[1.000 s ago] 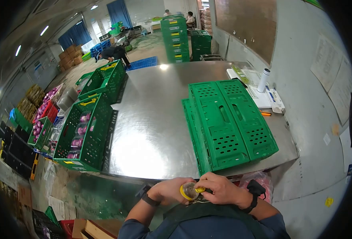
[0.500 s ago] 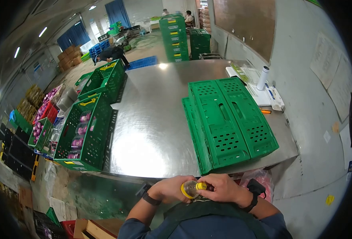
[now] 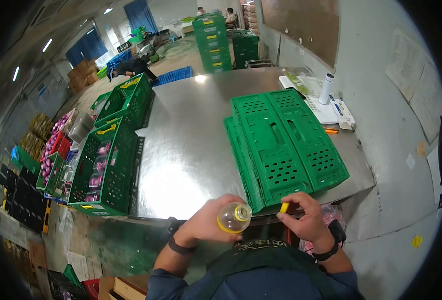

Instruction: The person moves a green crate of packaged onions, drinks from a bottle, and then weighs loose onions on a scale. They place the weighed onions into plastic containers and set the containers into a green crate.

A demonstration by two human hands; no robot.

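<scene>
Clear round plastic bottle (image 3: 233, 218) in the left hand (image 3: 208, 225) grip; small yellow cap (image 3: 284, 207) pinched by right hand (image 3: 306, 220).

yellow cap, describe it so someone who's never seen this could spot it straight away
Start at the big steel table and come to its near edge, where the person's two hands are raised. The left hand holds a small clear bottle with an open neck; the yellow cap is pinched in the fingertips of the right hand. It is apart from the bottle, tiny and bright yellow against the folded green crates behind it.

Steel table (image 3: 191, 150) under folded green crates (image 3: 286, 145)
</scene>
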